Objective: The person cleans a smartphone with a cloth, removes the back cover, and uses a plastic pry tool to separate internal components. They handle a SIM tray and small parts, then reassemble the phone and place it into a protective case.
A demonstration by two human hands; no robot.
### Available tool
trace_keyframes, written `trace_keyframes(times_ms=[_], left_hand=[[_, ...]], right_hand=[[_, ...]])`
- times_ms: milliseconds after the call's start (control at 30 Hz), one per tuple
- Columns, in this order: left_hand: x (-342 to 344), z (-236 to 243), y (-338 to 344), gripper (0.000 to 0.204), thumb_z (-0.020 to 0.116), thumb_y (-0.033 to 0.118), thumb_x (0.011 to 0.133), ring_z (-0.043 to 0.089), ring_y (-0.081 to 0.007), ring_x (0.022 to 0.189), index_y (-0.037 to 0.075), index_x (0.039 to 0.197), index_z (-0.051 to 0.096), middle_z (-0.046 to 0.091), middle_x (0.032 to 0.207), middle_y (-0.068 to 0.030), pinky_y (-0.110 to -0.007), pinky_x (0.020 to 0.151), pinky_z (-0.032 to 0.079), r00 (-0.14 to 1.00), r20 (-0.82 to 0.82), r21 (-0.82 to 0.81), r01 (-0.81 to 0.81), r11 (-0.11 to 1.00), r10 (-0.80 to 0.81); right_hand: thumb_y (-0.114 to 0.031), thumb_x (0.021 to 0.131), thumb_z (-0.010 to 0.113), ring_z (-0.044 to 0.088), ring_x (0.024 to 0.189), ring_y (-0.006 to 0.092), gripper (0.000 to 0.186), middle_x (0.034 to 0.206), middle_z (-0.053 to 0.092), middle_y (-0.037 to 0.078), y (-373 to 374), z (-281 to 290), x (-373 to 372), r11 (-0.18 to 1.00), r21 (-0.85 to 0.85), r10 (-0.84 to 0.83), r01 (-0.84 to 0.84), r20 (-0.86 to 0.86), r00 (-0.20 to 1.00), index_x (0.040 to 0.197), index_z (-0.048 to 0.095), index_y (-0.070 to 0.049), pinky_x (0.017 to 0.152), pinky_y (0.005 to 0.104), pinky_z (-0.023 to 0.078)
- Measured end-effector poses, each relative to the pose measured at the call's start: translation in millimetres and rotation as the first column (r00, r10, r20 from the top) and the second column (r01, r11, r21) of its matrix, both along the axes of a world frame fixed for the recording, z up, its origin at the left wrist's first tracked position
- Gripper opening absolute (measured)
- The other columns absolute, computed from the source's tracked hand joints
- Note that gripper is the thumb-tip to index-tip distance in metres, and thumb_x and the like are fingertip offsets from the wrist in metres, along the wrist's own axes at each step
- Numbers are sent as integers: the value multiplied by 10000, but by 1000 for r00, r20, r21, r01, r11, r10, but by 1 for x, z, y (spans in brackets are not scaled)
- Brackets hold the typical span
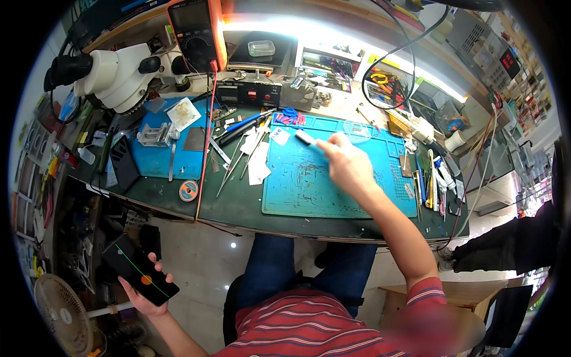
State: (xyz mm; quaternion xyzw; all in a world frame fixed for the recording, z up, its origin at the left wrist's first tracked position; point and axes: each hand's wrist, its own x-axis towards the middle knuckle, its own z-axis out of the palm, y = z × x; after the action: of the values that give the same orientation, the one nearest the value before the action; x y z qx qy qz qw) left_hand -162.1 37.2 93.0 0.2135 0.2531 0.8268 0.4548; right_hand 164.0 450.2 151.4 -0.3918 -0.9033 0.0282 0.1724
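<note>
My left hand (143, 299) is wrapped round a smartphone (132, 262), low at the left, away from the bench. Its dark screen faces up, with a thin green line running along it and an orange round spot. Over the blue repair mat (309, 193) my right hand (348, 163) is closed on a small brush (305, 137) with a dark head and a pale handle. The brush head points to the far left, above the mat's upper part; whether it touches the mat I cannot tell. Tweezers (231, 169) and a white paper (259, 163) lie left of the mat.
A microscope (119, 74) stands at the far left, near a second blue mat (157, 157) with a metal clamp (156, 135). An orange multimeter (198, 35) leans at the back. Several tools lie along the right side. A fan (62, 315) stands lower left. Another person's dark-clothed leg (499, 247) shows at right.
</note>
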Motion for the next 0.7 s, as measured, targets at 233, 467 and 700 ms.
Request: trace_keyframes(times_ms=[233,467,700], left_hand=[[2,-3,-2,720,369,615,1072,549,-301,1161,127,1597,313,463,1491,-223,-514,823,504,1000,-17,-5,-25,1000,24],[3,-4,12,738,388,627,1062,553,-302,1161,134,1603,301,465,1493,-213,-521,824,506,999,40,-56,5,998,-3],[5,-1,30,704,370,596,1081,539,-319,1206,123,1601,324,436,1533,-204,-520,865,487,987,-51,9,154,988,-154]], right_hand=[[-32,952,605,675,973,312,346,1072,657,129,-33,18,19,832,-284,383,-477,-327,864,1254,715,-160,844,416,556],[-32,848,635,710,843,291,422,1078,630,92,-98,19,13,837,-220,504,-501,-42,862,1237,702,-182,678,386,612],[15,821,614,712,828,322,417,1060,623,124,-76,20,-11,957,-163,249,-240,34,968,1203,702,-125,696,437,603]])
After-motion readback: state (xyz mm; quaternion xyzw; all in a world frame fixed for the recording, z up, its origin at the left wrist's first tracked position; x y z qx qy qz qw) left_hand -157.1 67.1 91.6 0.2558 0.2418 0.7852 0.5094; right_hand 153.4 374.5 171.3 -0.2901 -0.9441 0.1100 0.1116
